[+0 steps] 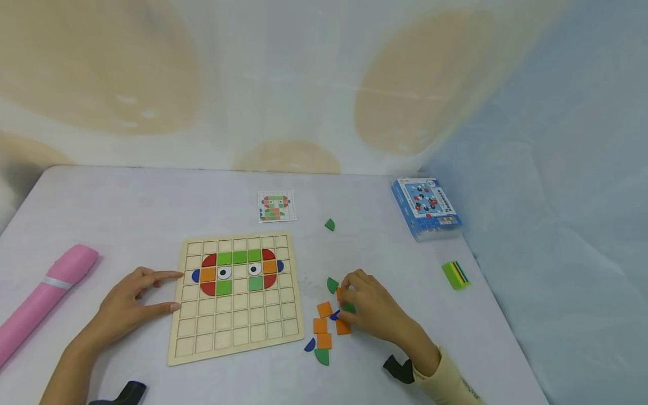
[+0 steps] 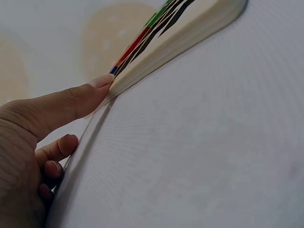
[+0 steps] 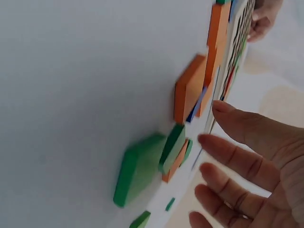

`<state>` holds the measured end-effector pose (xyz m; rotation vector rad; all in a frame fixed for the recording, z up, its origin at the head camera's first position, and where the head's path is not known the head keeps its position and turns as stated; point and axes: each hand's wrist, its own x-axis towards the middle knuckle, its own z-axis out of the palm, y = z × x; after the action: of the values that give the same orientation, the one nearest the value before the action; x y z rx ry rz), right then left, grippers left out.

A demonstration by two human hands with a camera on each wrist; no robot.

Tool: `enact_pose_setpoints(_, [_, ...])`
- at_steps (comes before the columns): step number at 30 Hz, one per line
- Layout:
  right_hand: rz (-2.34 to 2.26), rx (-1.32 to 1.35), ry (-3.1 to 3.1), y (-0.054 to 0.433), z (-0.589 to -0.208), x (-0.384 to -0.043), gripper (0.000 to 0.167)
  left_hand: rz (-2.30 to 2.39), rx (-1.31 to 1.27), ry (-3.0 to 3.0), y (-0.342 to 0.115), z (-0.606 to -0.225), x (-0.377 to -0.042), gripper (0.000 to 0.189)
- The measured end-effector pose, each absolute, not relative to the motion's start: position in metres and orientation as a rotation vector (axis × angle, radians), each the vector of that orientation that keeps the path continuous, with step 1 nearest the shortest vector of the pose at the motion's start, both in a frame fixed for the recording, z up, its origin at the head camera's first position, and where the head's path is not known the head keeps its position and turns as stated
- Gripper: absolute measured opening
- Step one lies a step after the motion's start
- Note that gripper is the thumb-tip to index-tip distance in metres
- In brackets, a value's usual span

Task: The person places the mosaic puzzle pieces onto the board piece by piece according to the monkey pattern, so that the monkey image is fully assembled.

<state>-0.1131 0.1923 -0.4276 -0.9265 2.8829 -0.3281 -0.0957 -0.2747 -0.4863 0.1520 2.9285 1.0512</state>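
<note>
My left hand [image 1: 121, 301] rests at the left edge of a wooden grid board [image 1: 239, 336]; its thumb [image 2: 71, 103] touches the rim in the left wrist view. Red, green, orange and blue pieces and two eye tiles form a pattern in the board's upper cells. To the right of the board, my right hand [image 1: 377, 314] is over loose pieces, fingers bent and apart, with nothing visible between them in the right wrist view. Close to it lie orange squares [image 1: 324, 309], a blue half-round piece [image 1: 334, 315] and a green quarter-round piece [image 1: 332, 285]. The hand partly covers another green piece [image 1: 348, 307].
A pattern card [image 1: 277, 216] lies behind the board, and a lone green piece [image 1: 330, 224] to its right. At the right are a blue box [image 1: 426, 207] and a stack of coloured pieces [image 1: 456, 275]. A pink roll [image 1: 48, 301] lies far left.
</note>
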Motion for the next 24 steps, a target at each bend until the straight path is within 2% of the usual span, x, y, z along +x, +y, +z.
enact_pose_setpoints(7, [-0.086,-0.931,2.981,0.18,-0.437,-0.1,0.038,1.056,0.14,2.93,-0.275,-0.487,-0.095,0.058])
enact_pose_setpoints(20, [-0.191,-0.893,3.001,0.169,-0.44,-0.091,0.021,1.06,0.145,2.919,-0.274,-0.487,-0.095,0.057])
enact_pose_setpoints(24, [-0.234,-0.827,3.023,0.165,-0.443,-0.086,0.024,1.051,0.141,2.922,-0.274,-0.487,-0.095,0.057])
